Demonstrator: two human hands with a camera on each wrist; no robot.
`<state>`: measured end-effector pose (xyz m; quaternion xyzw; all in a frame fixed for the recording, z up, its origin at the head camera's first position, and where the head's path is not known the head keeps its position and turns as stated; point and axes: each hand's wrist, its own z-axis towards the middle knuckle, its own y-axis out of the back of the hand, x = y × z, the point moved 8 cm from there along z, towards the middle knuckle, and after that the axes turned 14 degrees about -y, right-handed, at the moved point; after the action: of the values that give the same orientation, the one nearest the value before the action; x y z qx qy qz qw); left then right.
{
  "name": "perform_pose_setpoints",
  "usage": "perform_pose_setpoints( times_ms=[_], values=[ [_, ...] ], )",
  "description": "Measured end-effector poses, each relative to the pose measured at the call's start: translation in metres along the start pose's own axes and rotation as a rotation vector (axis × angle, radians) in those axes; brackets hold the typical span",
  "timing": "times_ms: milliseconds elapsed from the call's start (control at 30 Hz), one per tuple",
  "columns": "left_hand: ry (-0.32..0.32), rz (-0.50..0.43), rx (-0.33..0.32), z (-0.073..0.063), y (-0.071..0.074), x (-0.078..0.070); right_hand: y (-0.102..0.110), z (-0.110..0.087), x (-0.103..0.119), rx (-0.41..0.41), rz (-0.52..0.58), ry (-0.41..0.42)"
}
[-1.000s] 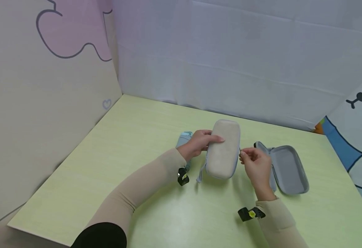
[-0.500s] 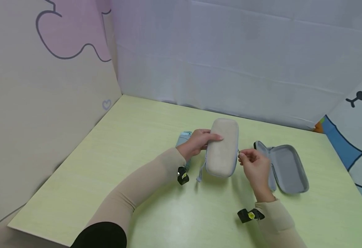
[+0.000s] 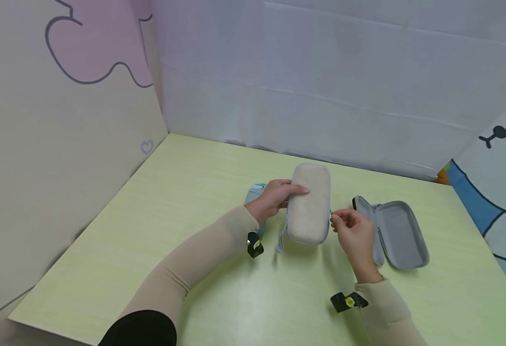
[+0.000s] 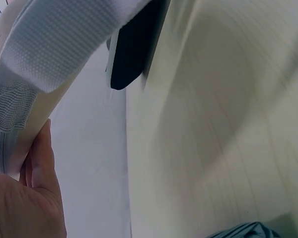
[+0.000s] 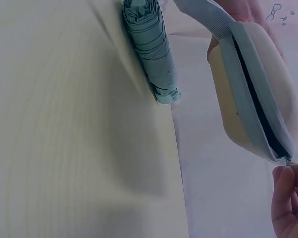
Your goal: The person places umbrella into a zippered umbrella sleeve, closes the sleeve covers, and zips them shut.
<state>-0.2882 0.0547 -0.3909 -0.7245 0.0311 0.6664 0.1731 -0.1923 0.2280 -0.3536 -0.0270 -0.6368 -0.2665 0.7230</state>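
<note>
A cream zip case (image 3: 308, 206) with pale blue-grey trim is held up over the table. My left hand (image 3: 276, 198) grips its left side, thumb across the front face and the other fingers behind. At the opposite edge, my right hand (image 3: 357, 235) pinches the small zipper pull (image 5: 288, 160) between thumb and forefinger. A dark gap shows along the zipped seam (image 5: 256, 94) in the right wrist view, ending at the pull. A woven wrist strap (image 4: 59, 44) hangs from the case's left side and looms large in the left wrist view.
A folded teal umbrella (image 5: 151, 54) lies behind my left hand, partly hidden in the head view. To the right, a grey case (image 3: 402, 235) lies open on the pale green table (image 3: 183, 192). White sheeting (image 3: 322, 86) rises along the back edge.
The zipper pull and my right hand have slid slightly down the case's right edge towards its near end. The case has risen a little; my left hand keeps the same grip.
</note>
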Motion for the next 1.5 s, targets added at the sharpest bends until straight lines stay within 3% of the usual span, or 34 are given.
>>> perform_pose_setpoints(
  times_ms=[267,600,1500],
  values=[
    [-0.003,-0.008,-0.008,0.000,0.000,-0.001,0.000,-0.001,0.002,0.011,0.036,-0.001],
    [0.006,-0.017,-0.015,0.001,0.003,0.001,-0.002,-0.004,-0.003,0.007,-0.022,-0.023],
    [-0.002,-0.043,-0.062,0.003,0.004,0.001,-0.001,-0.007,-0.008,0.007,-0.048,-0.040]
  ],
)
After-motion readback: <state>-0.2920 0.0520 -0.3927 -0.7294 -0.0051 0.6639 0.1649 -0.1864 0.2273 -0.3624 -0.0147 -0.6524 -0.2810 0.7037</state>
